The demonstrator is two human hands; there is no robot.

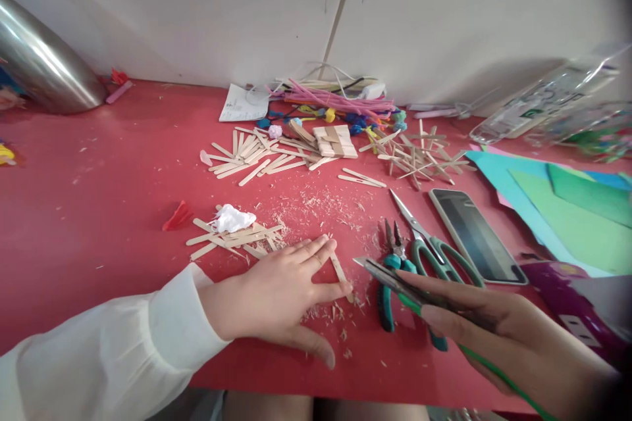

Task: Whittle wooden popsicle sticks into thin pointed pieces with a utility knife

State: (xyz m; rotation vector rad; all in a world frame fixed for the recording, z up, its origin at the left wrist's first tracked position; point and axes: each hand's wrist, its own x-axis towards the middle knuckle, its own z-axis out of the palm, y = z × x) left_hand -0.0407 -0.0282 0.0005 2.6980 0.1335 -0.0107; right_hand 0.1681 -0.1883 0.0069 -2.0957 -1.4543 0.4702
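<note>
My left hand (281,293) lies flat on the red table with its fingers spread, and the fingertips touch a single wooden craft stick (340,270). In my right hand (494,335) is a utility knife (399,284) with a green and dark handle, its blade out and pointing left toward the stick. Pale wood shavings (326,207) are scattered around the left fingers. Beyond the left wrist, a loose pile of craft sticks (232,237) lies under a crumpled white wad (234,218). Teal-handled pliers (394,263) rest just behind the knife.
Green-handled scissors (434,247) and a phone (476,237) lie to the right, beside coloured paper sheets (557,210). More craft sticks (251,151) and pink pipe cleaners (336,99) are heaped at the back. A metal bottle (49,59) lies tilted at far left. A red scrap (178,216) is nearby.
</note>
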